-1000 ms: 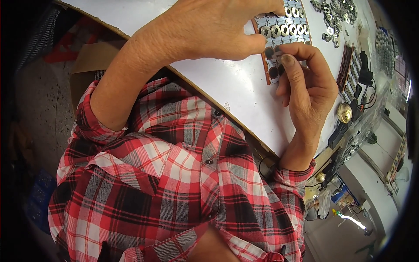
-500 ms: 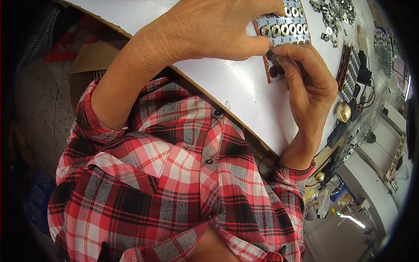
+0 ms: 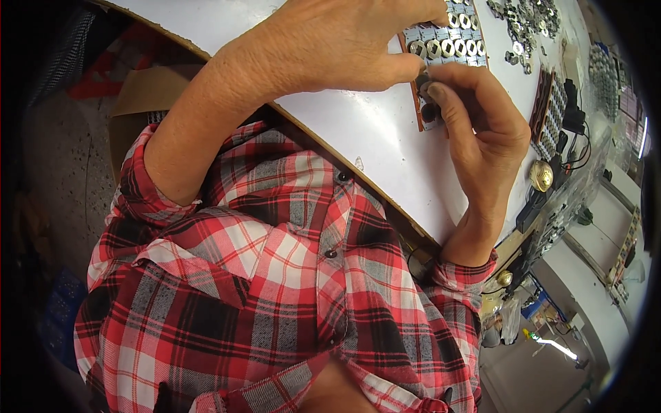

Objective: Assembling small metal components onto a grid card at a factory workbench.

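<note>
A panel of small circuit boards lies on the white table, with rows of shiny round metal holders on it and a reddish-brown strip along its side. My left hand reaches over its left side, thumb and forefinger spread apart, with the thumb tip close to my right fingertips. The other left fingers run out of view at the top. My right hand is closed in a pinch over the near end of the panel, on a small dark disc. Another dark disc sits on the panel just below it.
Loose metal holders are heaped on the table at the far right. A second panel, dark cables and a brass-coloured dome lie along the right side. A cardboard box stands below the table's left edge.
The right thumb has lifted and shifted slightly at the pinch, showing more of the dark disc. The panel and left thumb have moved slightly left and up. Otherwise the hands stay in place.
</note>
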{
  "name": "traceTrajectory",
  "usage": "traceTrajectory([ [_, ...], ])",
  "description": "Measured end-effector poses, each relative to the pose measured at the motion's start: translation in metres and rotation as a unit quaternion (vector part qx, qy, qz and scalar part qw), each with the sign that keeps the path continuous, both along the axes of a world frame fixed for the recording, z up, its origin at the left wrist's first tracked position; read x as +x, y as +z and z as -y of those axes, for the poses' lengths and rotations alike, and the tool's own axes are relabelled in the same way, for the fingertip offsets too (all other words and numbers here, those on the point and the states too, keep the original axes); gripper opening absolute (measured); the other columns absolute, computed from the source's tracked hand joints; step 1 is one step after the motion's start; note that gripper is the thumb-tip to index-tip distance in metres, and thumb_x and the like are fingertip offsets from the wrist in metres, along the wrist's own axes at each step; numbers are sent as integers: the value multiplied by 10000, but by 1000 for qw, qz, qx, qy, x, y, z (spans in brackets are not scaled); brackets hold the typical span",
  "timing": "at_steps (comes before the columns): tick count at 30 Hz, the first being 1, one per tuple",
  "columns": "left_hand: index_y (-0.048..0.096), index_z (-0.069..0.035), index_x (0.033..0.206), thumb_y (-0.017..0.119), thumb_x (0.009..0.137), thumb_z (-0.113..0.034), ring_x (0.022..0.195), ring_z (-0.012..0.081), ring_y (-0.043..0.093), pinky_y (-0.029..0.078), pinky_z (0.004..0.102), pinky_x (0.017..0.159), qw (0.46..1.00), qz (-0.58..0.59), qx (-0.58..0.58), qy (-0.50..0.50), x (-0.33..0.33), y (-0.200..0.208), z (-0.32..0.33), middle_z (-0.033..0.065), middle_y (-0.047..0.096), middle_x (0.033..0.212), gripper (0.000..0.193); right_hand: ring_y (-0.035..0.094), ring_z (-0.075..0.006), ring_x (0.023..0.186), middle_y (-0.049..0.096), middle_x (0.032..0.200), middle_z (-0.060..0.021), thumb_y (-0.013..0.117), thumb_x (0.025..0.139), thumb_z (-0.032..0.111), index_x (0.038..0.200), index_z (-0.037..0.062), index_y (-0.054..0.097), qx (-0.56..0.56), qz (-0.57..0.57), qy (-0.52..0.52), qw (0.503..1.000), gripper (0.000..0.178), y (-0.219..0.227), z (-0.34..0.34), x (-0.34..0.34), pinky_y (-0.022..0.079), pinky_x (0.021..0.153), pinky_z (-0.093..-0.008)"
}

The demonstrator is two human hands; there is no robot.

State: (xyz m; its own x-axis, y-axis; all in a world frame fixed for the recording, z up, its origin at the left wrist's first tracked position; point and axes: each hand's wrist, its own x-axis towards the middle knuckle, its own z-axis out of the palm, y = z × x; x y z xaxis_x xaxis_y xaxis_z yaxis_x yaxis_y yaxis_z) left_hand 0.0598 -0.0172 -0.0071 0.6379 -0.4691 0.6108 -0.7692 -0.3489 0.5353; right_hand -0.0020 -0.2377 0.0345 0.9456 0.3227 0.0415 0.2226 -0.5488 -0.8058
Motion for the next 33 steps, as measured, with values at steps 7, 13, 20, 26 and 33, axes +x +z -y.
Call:
traceTrajectory([
  [7,654,25,1114,702,813,-142,1143,316,561,400,447,1007,996,-89,-18,-22,-1,9,0,166,643,1139,348,658,-83,732,675,881,-50,700,910,-76,1004,-47,709,-5,25,-43,999,99,-6,-3,0,504,623,-218],
  [13,662,34,1144,702,809,-124,1188,327,575,394,441,1036,985,121,-118,-30,7,-14,9,174,656,1182,373,633,-70,723,646,912,-30,667,928,-95,1005,-57,707,-7,22,-7,1000,95,-1,-4,1,489,625,-200],
  [20,686,24,1112,744,755,-124,1178,326,599,415,428,1019,920,325,-219,-32,46,-49,34,164,680,1165,391,596,-40,712,661,833,-9,698,930,-34,1036,-14,746,3,63,-49,997,118,-9,20,16,438,611,-188],
  [26,698,29,1090,747,734,-129,1172,317,601,421,420,1010,911,327,-244,-53,47,-48,35,157,688,1146,393,585,-40,726,707,877,12,717,958,69,1154,62,760,-86,189,-270,940,201,-17,66,48,463,665,-207],
  [33,699,31,1082,735,732,-125,1158,311,605,422,418,1012,929,299,-214,-41,40,-39,29,157,689,1144,385,584,-42,734,699,868,7,726,965,108,1022,45,706,-52,139,-208,967,87,-17,78,47,443,644,-197],
])
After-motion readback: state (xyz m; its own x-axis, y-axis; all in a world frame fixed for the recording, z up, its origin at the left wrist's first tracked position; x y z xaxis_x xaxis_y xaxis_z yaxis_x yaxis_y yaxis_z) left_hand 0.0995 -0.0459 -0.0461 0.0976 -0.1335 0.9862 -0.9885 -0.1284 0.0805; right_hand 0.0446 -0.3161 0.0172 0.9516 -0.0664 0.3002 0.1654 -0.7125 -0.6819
